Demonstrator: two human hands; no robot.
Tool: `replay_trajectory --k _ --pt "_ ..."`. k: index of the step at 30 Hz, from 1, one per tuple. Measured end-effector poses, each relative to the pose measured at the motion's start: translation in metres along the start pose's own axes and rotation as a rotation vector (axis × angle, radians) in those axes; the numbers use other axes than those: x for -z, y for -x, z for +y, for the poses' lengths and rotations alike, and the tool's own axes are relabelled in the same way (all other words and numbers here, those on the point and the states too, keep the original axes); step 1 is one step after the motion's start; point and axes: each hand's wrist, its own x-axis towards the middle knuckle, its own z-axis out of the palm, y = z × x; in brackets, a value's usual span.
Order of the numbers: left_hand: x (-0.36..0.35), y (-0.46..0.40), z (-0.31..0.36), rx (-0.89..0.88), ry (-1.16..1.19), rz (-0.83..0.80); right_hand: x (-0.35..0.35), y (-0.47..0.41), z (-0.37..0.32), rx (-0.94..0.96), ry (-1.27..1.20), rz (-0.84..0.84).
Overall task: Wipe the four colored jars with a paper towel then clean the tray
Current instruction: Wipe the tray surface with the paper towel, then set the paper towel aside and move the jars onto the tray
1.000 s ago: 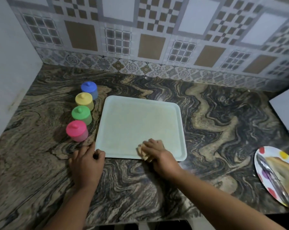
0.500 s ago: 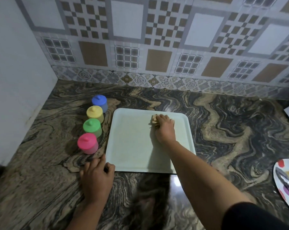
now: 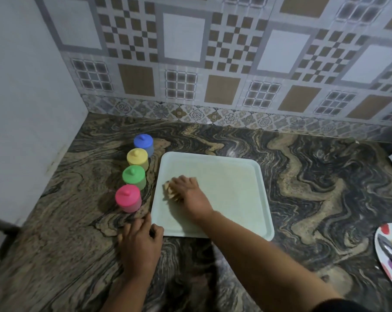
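A pale square tray (image 3: 233,188) lies on the marbled counter. My right hand (image 3: 188,192) presses a crumpled paper towel (image 3: 169,190) onto the tray's left half, fingers curled over the wad. My left hand (image 3: 141,242) rests on the counter at the tray's near left corner, thumb against the rim. Left of the tray stand the jars in a row going back: pink jar (image 3: 128,198), green jar (image 3: 134,176), yellow jar (image 3: 137,159), blue jar (image 3: 143,143), all lidded and upright.
A spotted plate (image 3: 386,233) with metal tongs (image 3: 391,251) lies at the right edge. A tiled wall closes the back of the counter and a plain white wall stands on the left.
My right hand has swept the paper towel from the tray's near edge to its far middle, then back and left to the left half. My left hand stays at the corner.
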Motion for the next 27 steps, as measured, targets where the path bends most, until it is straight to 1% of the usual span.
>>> replay_trajectory --k 1,2,3,4,5,7,8,9,10,11,12,14,16,17,18,20,22,24,25,27 --pt "0.004 0.0 0.002 -0.004 0.013 -0.028 -0.002 0.024 -0.011 0.05 -0.044 -0.088" --pt "0.003 0.0 0.001 -0.002 0.012 -0.048 -0.001 0.042 -0.014 0.05 -0.12 -0.152" --pt "0.004 0.0 0.002 0.009 0.011 -0.069 0.009 0.056 -0.013 -0.036 -0.216 -0.192" --pt "0.003 0.0 0.002 0.015 0.017 -0.084 0.024 0.065 -0.008 -0.153 -0.369 -0.171" --pt "0.007 0.001 0.003 0.023 0.039 -0.108 0.044 0.077 -0.002 -0.312 -0.527 -0.084" --pt "0.011 0.0 0.004 0.044 0.072 -0.144 0.081 0.098 0.023 -0.623 -0.8 0.222" --pt "0.015 -0.001 0.006 0.04 0.068 -0.149 0.101 0.112 0.04 -0.747 -0.889 0.404" --pt "0.016 -0.001 0.005 0.05 0.062 -0.161 0.118 0.126 0.05 -0.852 -0.896 0.518" --pt "0.019 -0.004 0.005 0.053 0.063 -0.173 0.131 0.141 0.065 -0.931 -0.872 0.604" --pt "0.021 -0.004 0.004 0.045 0.06 -0.177 0.142 0.16 0.075 -1.006 -0.805 0.644" --pt "0.02 -0.004 0.0 0.04 0.062 -0.174 0.15 0.175 0.086 -1.067 -0.756 0.671" --pt "0.021 -0.003 -0.006 0.014 0.062 -0.168 0.151 0.199 0.112 -1.143 -0.704 0.663" --pt "0.02 -0.001 -0.011 -0.008 0.06 -0.176 0.134 0.218 0.15 -1.188 -0.697 0.573" --pt "0.019 0.0 -0.012 -0.007 0.065 -0.172 0.119 0.227 0.182 -1.202 -0.669 0.508" --pt "0.017 -0.001 -0.014 -0.004 0.076 -0.168 0.109 0.232 0.199 -1.206 -0.642 0.433" --pt "0.018 -0.002 -0.017 0.001 0.121 -0.158 0.11 0.228 0.188 -1.176 -0.561 0.42" --pt "0.027 0.001 -0.019 0.024 0.224 -0.185 0.132 0.22 0.142 -1.151 -0.424 0.459" --pt "0.041 0.01 -0.02 0.018 0.335 -0.194 0.138 0.217 0.127 -1.141 -0.181 0.42" --pt "0.05 0.015 -0.02 0.007 0.369 -0.188 0.14 0.215 0.121 -1.165 -0.067 0.402" --pt "0.06 0.022 -0.022 -0.03 0.41 -0.17 0.139 0.206 0.105 -1.191 0.053 0.384"
